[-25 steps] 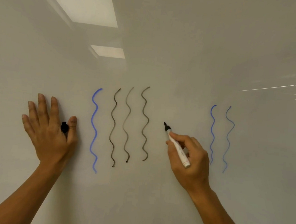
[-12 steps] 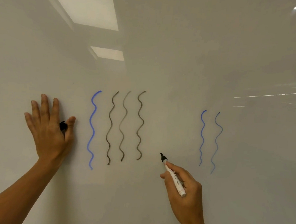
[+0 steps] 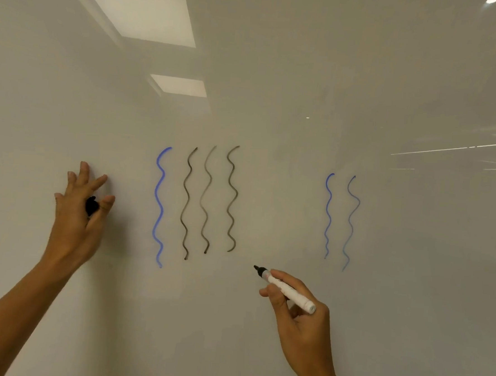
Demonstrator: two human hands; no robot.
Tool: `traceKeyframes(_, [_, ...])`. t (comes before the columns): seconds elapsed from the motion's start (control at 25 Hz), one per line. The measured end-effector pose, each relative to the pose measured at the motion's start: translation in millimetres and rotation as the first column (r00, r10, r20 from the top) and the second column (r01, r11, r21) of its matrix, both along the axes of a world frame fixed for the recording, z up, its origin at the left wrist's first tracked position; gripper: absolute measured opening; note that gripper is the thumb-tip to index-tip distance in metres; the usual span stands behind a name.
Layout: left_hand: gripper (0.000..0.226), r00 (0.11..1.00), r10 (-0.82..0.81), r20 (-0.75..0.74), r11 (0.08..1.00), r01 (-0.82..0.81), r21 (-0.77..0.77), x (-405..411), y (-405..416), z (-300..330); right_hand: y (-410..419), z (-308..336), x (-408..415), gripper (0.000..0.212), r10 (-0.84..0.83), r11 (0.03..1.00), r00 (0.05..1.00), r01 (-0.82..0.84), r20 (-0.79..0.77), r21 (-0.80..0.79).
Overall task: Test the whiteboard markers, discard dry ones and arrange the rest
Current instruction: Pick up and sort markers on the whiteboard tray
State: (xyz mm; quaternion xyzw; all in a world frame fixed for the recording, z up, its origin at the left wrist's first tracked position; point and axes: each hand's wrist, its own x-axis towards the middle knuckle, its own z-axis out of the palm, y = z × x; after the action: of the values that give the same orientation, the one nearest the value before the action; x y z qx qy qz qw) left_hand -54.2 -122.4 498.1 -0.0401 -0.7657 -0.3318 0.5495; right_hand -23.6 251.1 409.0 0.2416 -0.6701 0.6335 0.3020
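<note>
A white marker with a black tip (image 3: 285,290) is gripped in my right hand (image 3: 299,319), its tip close to the whiteboard (image 3: 275,102) just below the wavy black lines (image 3: 208,198). No new stroke shows under the tip. My left hand (image 3: 78,206) is at the board on the left, fingers spread, with the black cap (image 3: 91,206) held between thumb and forefinger. A thick blue wavy line (image 3: 159,205) stands left of the black ones, and two thinner blue lines (image 3: 339,219) are on the right.
The glossy board fills the whole view and reflects ceiling light panels (image 3: 141,10) at the top left. No tray, bin or other markers are in view.
My right hand has dropped with the marker from mid-height beside the black lines to below them. My left hand has lifted off the board and tilted, still holding the cap.
</note>
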Motion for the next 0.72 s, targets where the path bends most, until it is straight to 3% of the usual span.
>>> traceKeyframes(0.24, [0.026, 0.997, -0.013, 0.070, 0.998, 0.018, -0.066, 38, 9, -53, 0, -7, 18, 0.015, 0.039, 0.998, 0.998, -0.036, 0.044, -0.054])
traceKeyframes(0.44, [0.016, 0.974, -0.100, 0.202, 0.995, 0.097, 0.025, 66, 48, -108, -5, -24, 31, 0.024, 0.165, 0.982, 0.981, -0.152, 0.105, -0.115])
traceKeyframes(0.72, [0.031, 0.919, -0.175, 0.354, 0.974, 0.110, 0.196, 97, 92, -174, -15, -80, 52, 0.031, 0.284, 0.953, 0.923, -0.240, 0.262, -0.185])
